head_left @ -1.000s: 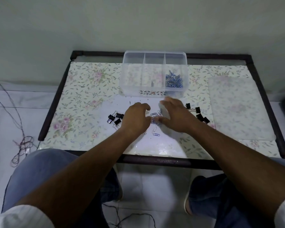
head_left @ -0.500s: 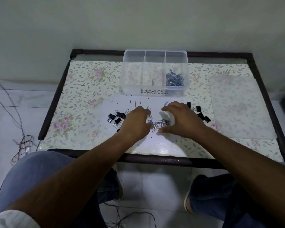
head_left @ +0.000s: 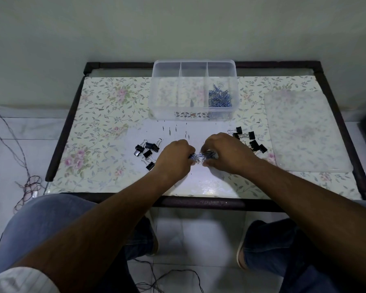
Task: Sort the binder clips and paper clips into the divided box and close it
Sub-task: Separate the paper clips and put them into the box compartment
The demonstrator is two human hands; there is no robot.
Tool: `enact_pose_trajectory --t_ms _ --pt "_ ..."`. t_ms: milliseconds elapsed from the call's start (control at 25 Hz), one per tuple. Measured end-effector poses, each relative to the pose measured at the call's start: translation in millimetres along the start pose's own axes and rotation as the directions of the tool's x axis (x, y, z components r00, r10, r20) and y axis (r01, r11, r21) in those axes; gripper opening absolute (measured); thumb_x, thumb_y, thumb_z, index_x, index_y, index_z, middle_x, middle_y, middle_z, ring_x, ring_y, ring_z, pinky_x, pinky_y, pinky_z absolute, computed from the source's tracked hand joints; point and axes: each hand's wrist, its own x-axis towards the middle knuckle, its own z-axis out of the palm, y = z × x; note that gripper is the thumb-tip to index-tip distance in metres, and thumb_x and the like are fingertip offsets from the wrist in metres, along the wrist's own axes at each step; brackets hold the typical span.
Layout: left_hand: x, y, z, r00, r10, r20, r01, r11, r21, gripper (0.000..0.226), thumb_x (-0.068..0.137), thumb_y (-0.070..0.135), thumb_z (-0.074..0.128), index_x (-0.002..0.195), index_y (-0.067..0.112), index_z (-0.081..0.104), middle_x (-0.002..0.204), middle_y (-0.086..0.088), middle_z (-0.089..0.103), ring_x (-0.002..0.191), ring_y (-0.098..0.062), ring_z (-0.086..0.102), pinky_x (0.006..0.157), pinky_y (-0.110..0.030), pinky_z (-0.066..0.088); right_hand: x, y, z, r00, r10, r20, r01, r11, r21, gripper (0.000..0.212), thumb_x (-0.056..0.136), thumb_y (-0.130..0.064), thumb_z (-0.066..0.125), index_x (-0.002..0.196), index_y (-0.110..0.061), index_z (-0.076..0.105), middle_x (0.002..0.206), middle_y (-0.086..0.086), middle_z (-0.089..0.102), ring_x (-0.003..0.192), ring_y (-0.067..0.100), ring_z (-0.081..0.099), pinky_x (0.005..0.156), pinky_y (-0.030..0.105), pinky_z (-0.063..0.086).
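A clear divided box [head_left: 193,66] stands open at the back of the table, with blue paper clips [head_left: 219,98] heaped in its right compartment; the other two compartments look bare. Between my hands lies a small bunch of blue paper clips [head_left: 201,157]. My left hand [head_left: 174,157] and my right hand [head_left: 224,153] curl their fingers round that bunch from either side. Several black binder clips [head_left: 147,151] lie left of my left hand, and several more binder clips [head_left: 250,140] lie beyond my right hand.
The box's clear lid [head_left: 304,132] lies flat on the right of the flowered table cover [head_left: 101,127]. A dark frame [head_left: 199,203] edges the table. Cables [head_left: 28,187] trail on the tiled floor at the left. My knees sit below the front edge.
Both hands drew together and toward me, sweeping the scattered paper clips into one bunch, and their fingers have curled round it.
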Motion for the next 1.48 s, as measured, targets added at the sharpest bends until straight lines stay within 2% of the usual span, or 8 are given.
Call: enact_pose_trajectory --t_ms 200,320,480,920,1120,1200,1360,1480 --pt "1 -3 -6 1.0 0.022 0.008 -0.022 0.999 -0.035 0.035 0.084 0.034 0.084 0.11 0.014 0.073 0.106 -0.007 0.059 0.097 -0.025 0.06 0.076 -0.035 0.047 -4 0 -7 0.995 0.037 0.091 -0.034 0.999 -0.04 0.076 0.075 -0.048 0.089 0.143 -0.029 0.062 0.137 -0.005 0.062 0.121 0.021 0.059 0.095 0.039 0.052" --pt "1 0 -1 0.998 0.051 0.028 -0.053 0.996 0.068 0.026 0.089 0.031 0.08 0.107 0.013 0.076 0.106 -0.008 0.06 0.1 -0.027 0.061 0.079 -0.036 0.05 -3 -4 -5 0.988 0.059 0.142 -0.048 0.996 -0.081 0.055 0.076 -0.036 0.089 0.128 -0.028 0.073 0.13 -0.003 0.064 0.117 0.023 0.06 0.09 0.039 0.054" --pt "-1 5 2 0.998 0.013 0.055 -0.018 0.994 0.105 0.011 0.096 0.018 0.07 0.094 0.013 0.08 0.085 -0.002 0.053 0.087 -0.025 0.065 0.068 -0.03 0.039 0 -13 0 0.987 0.102 0.121 -0.092 0.992 -0.09 0.018 0.077 -0.018 0.077 0.092 -0.027 0.082 0.091 -0.001 0.073 0.087 0.023 0.07 0.072 0.034 0.057" --pt "1 14 1 0.997 -0.015 0.08 0.003 0.989 0.147 0.008 0.093 0.016 0.069 0.09 0.013 0.076 0.086 -0.006 0.073 0.081 -0.026 0.067 0.068 -0.032 0.049 2 -10 9 0.98 0.153 0.124 -0.156 0.988 0.01 0.029 0.079 -0.014 0.067 0.095 -0.031 0.084 0.09 -0.005 0.079 0.081 0.022 0.072 0.073 0.039 0.063" --pt "3 9 -1 0.992 -0.05 0.112 0.052 0.999 -0.009 0.016 0.084 0.013 0.067 0.068 0.01 0.065 0.064 -0.004 0.061 0.064 -0.023 0.056 0.059 -0.03 0.042 -1 -14 2 0.982 0.122 0.147 -0.127 0.992 0.023 0.012 0.076 -0.017 0.075 0.085 -0.024 0.078 0.076 -0.005 0.072 0.073 0.016 0.066 0.066 0.034 0.059" --pt "1 5 -3 0.99 -0.05 0.13 0.067 0.989 -0.129 0.012 0.078 0.009 0.072 0.066 0.007 0.072 0.063 -0.004 0.068 0.063 -0.022 0.065 0.06 -0.032 0.053 -1 -12 0 0.979 0.134 0.154 -0.144 0.988 0.056 0.009 0.075 -0.018 0.08 0.082 -0.023 0.077 0.074 -0.007 0.071 0.07 0.011 0.064 0.064 0.03 0.056" --pt "-1 -1 -19 0.967 -0.106 0.23 0.2 0.877 -0.438 0.008 0.077 0.004 0.085 0.072 0.01 0.082 0.07 -0.003 0.079 0.067 -0.015 0.078 0.07 -0.03 0.066 -1 3 -9 0.969 0.192 0.155 -0.227 0.94 0.256 0.014 0.077 -0.013 0.088 0.083 -0.023 0.081 0.074 -0.012 0.074 0.068 0.002 0.07 0.065 0.023 0.055" --pt "1 -4 -33 0.952 -0.186 0.242 0.294 0.77 -0.566 0.006 0.077 0.007 0.089 0.076 0.008 0.083 0.072 -0.006 0.08 0.07 -0.02 0.08 0.073 -0.033 0.066 -2 13 -18 0.95 0.268 0.16 -0.311 0.849 0.428 0.017 0.08 -0.003 0.086 0.091 -0.015 0.083 0.077 -0.004 0.079 0.068 0.012 0.078 0.069 0.029 0.065"
